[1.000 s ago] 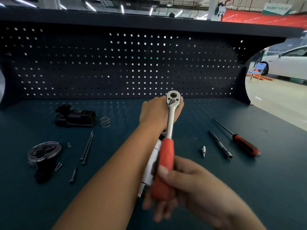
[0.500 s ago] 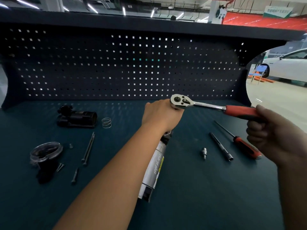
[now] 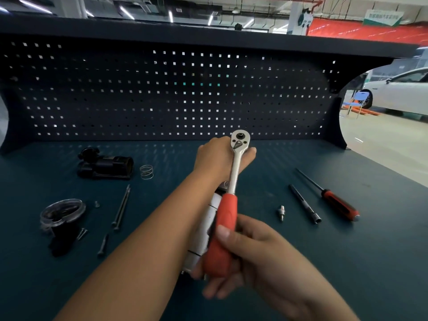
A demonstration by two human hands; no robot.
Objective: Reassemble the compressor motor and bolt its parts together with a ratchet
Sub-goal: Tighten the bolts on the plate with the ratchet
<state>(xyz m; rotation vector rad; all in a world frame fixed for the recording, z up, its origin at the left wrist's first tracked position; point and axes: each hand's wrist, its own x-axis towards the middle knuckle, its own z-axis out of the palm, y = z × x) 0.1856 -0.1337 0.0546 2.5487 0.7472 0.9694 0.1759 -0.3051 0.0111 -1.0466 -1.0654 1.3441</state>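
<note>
2 strokes in, the ratchet (image 3: 236, 172) handle swings from the far right back toward the person. The right hand (image 3: 245, 249) grips it, and the left hand (image 3: 220, 158) clasps the top of the compressor motor (image 3: 205, 225) standing mid-bench; the bolt is probably tightening.

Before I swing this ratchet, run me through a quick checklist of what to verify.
1. Right hand on the ratchet's red grip: ok.
2. Left hand holding the motor's upper end: ok.
3. Socket seated on its bolt: cannot tell, the left hand hides it.
4. Swing room rightward: probably ok; screwdriver and extension bar lie flat on the bench.
5. All bolts fitted: not ok, long bolts lie loose at left.
</note>
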